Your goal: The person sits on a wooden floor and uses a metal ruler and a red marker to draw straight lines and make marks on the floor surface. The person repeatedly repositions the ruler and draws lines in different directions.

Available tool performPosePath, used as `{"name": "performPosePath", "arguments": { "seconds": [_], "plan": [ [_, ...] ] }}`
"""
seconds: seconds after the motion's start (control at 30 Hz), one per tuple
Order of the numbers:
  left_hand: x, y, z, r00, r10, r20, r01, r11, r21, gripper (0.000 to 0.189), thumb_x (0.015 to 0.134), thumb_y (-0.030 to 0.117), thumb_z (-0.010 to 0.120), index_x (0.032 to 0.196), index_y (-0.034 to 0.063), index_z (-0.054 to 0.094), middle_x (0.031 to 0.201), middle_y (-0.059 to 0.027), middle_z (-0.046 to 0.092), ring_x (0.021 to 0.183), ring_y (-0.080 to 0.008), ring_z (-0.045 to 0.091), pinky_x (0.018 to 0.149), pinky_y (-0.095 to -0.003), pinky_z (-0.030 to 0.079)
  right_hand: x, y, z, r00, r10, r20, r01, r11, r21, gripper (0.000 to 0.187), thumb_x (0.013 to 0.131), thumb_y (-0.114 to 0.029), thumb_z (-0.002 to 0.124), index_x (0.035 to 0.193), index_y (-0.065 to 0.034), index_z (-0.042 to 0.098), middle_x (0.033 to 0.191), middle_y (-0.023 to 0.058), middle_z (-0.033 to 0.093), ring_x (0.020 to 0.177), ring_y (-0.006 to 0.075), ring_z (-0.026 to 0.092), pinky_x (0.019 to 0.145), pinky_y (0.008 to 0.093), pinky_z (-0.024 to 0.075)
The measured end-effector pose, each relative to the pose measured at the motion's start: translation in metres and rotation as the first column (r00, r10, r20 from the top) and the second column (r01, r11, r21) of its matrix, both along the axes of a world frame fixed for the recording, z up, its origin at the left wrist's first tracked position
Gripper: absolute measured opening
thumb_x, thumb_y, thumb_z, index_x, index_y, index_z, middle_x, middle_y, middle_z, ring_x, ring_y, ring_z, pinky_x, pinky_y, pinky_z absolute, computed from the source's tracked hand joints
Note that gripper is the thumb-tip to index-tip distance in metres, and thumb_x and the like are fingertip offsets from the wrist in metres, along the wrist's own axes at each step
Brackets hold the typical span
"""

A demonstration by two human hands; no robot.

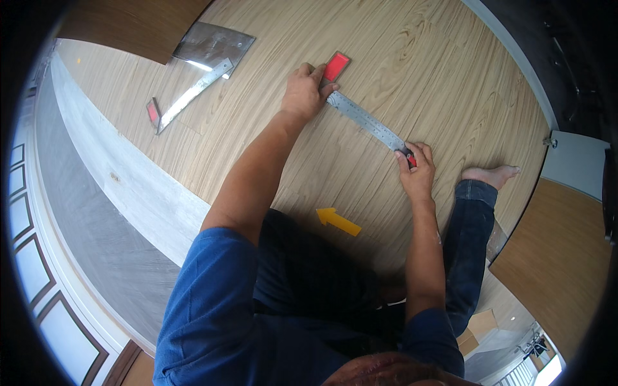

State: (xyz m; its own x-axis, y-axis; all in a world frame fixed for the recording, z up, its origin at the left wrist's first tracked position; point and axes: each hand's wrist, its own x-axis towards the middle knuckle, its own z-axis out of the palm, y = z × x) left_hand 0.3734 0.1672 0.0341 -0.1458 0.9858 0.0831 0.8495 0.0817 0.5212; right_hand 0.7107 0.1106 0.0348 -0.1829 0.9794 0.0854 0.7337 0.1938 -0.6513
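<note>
On the wood-grain floor, my left hand (304, 91) grips the red-inset stock of a try square (337, 66). The square's marked metal blade (367, 120) runs down and right from it. At the blade's far end, my right hand (419, 169) pinches a small red-and-black item (411, 160), mostly hidden by the fingers; its kind I cannot tell. A second try square (193, 92), also with a red inset in its stock, lies to the left, its blade end over the edge of a grey metal plate (215, 42).
A yellow arrow (338, 221) is on the floor before my knees. Wood-faced panels stand at the upper left (130, 24) and right (555, 231). My bare foot (490, 175) rests at the right. A pale strip (145, 178) curves along the left; a cardboard piece (478, 330) lies lower right.
</note>
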Motion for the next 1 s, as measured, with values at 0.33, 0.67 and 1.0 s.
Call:
{"name": "performPosePath", "arguments": {
  "seconds": [0.33, 0.67, 1.0],
  "plan": [
    [0.000, 0.000, -0.001, 1.000, 0.008, 0.006, -0.008, 1.000, 0.002, 0.066, 0.094, 0.050, 0.073, 0.142, 0.0060, 0.063, 0.117, -0.0181, 0.063, 0.111, -0.0374, 0.063, 0.098, -0.0453, 0.052, 0.004, 0.001, -0.007, 1.000, 0.001, 0.020, -0.001, 1.000, 0.021, 0.034, 0.090, -0.020, 0.082, 0.117, -0.0014, 0.074, 0.116, 0.0157, 0.066, 0.099, 0.0303, 0.070, 0.080, 0.0367, 0.0591],
    [-0.001, 0.007, -0.005, 1.000, 0.014, 0.014, -0.014, 1.000, 0.010, 0.065, 0.092, 0.049, 0.074, 0.140, 0.0064, 0.064, 0.114, -0.0179, 0.064, 0.105, -0.0367, 0.064, 0.093, -0.0455, 0.053, 0.007, 0.012, -0.005, 0.997, 0.004, -0.076, -0.005, 1.000, -0.009, 0.026, 0.093, -0.008, 0.078, 0.117, -0.0004, 0.076, 0.113, 0.0109, 0.065, 0.100, 0.0205, 0.067, 0.078, 0.0278, 0.0571],
    [-0.001, 0.004, -0.004, 1.000, -0.004, 0.006, 0.004, 0.999, 0.048, 0.064, 0.091, 0.047, 0.076, 0.139, 0.0064, 0.065, 0.110, -0.0177, 0.064, 0.103, -0.0367, 0.065, 0.092, -0.0451, 0.054, 0.010, 0.011, 0.000, 0.984, -0.022, -0.178, -0.001, 0.992, -0.129, 0.025, 0.089, -0.004, 0.079, 0.113, -0.0005, 0.077, 0.109, 0.0125, 0.066, 0.093, 0.0242, 0.068, 0.080, 0.0309, 0.0558]
  ]
}}
